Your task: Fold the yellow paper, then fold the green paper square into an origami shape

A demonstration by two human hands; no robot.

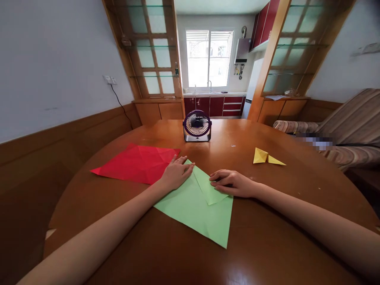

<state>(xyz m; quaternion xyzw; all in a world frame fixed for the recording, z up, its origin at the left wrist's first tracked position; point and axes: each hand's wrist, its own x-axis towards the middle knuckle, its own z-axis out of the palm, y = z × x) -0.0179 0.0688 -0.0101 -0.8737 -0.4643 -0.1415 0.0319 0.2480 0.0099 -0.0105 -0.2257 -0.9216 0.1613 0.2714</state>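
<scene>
A sheet of light green paper (192, 209) lies on the table in front of me, with its upper right side folded over into a flap. My left hand (176, 173) rests on the sheet's upper left part, palm down, fingers stretched toward the top corner. On the folded flap lies my right hand (230, 182), its fingers slightly bent and apart, touching the paper near the fold. Creased red paper (136, 162) is spread to the left, partly behind my left hand. A small folded yellow paper piece (260, 155) sits apart at the right.
A small purple desk fan (197, 124) stands at the far side of the round wooden table (267, 245). To the right is a striped armchair (353, 118). A black cord (120, 103) hangs from a wall socket at the left.
</scene>
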